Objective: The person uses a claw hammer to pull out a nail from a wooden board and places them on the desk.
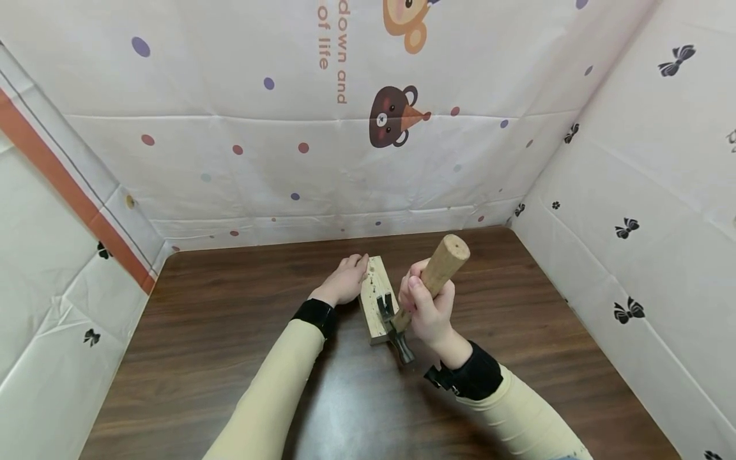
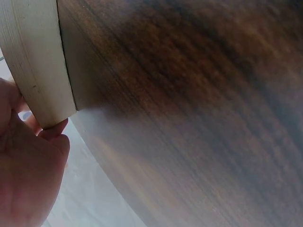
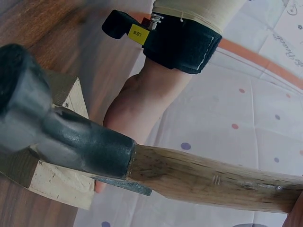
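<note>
"down and" (image 1: 342, 73), "of life" (image 1: 324, 38), on patterned backdrop (image 1: 328, 169)

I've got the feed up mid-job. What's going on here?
A person is working on a wooden block lying on a brown table. Their left hand holds the block near its far end. Their right hand grips the wooden handle of a claw hammer, tilted with its butt upward. The claw is over the block's near part, while the striking end reaches past its right edge. Whether the claw touches the wood isn't clear.
</note>
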{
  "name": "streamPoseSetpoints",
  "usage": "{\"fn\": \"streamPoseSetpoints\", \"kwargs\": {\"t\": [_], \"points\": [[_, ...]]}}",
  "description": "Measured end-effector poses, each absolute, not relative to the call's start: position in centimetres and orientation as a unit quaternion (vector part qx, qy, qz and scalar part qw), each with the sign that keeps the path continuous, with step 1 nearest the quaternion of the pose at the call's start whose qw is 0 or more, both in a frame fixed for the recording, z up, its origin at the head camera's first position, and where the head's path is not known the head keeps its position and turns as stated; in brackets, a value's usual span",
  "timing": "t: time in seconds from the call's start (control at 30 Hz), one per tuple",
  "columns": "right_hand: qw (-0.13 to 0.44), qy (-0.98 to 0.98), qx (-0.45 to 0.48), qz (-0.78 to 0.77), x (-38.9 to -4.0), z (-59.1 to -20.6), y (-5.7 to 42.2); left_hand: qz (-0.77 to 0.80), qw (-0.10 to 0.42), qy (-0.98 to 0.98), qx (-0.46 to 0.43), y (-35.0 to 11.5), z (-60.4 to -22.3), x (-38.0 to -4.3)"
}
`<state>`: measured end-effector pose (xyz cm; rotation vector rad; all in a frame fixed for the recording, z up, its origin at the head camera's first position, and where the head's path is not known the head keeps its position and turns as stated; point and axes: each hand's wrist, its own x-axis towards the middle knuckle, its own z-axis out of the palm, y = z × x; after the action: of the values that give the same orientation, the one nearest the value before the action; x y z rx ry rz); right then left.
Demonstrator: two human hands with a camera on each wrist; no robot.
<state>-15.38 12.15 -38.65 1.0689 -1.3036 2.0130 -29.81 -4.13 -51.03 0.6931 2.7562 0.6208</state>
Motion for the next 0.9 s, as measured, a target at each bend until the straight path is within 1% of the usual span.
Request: {"fn": "streamPoseSetpoints", "kwargs": {"t": [0.2,0.37,0.43,0.53,0.67,0.8,0.9], "points": [[0.25,-0.475,0.39,0.748,-15.5,-38.9,12.3,0.226,0.116,0.934,0.251,-4.6,-51.3,-29.9],[0.248,-0.491,0.365,0.752,-15.6,-39.0,12.4,0.301,0.112,0.912,0.256,-5.4,-51.0,-29.6],[0.247,-0.5,0.354,0.751,-15.8,-38.9,12.4,0.339,0.101,0.902,0.246,-5.7,-51.0,-29.5],[0.25,-0.506,0.352,0.746,-15.9,-38.7,12.7,0.389,0.065,0.891,0.225,-6.0,-51.1,-29.2],[0.259,-0.499,0.36,0.745,-16.2,-37.9,13.0,0.435,-0.003,0.875,0.213,-6.3,-50.6,-28.2],[0.254,-0.476,0.356,0.763,-16.3,-36.7,13.3,0.463,-0.062,0.85,0.243,-6.8,-49.1,-26.3],[0.243,-0.457,0.349,0.782,-16.2,-35.8,13.3,0.463,-0.085,0.837,0.279,-6.9,-48.0,-24.5]]}}
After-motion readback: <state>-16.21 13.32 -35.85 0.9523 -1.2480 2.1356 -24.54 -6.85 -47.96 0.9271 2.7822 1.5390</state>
